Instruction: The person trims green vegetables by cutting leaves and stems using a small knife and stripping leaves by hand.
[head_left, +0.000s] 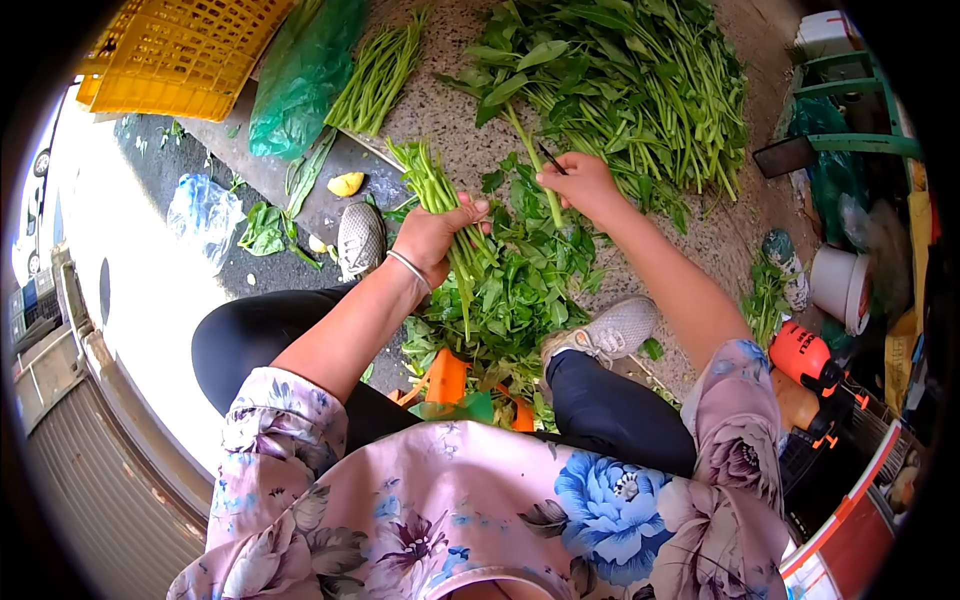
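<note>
My left hand (437, 235) is closed round a bunch of green water spinach stems (430, 180), mostly stripped of leaves. Just right of it, my right hand (580, 185) pinches a single leafy stem (522, 135) together with a thin dark tool (549, 158), whose kind I cannot make out. Between my feet, below both hands, lies a heap of loose leaves (520, 290). Beyond the right hand spreads a large pile of leafy water spinach (650, 80). A smaller bundle of bare stems (380, 80) rests on the ground further left.
A yellow plastic crate (180, 60) and a green plastic bag (305, 85) are at the upper left. Something orange (446, 378) sits under the leaves. On the right are a white tub (840, 288), a red spray bottle (802, 355) and a phone (784, 156).
</note>
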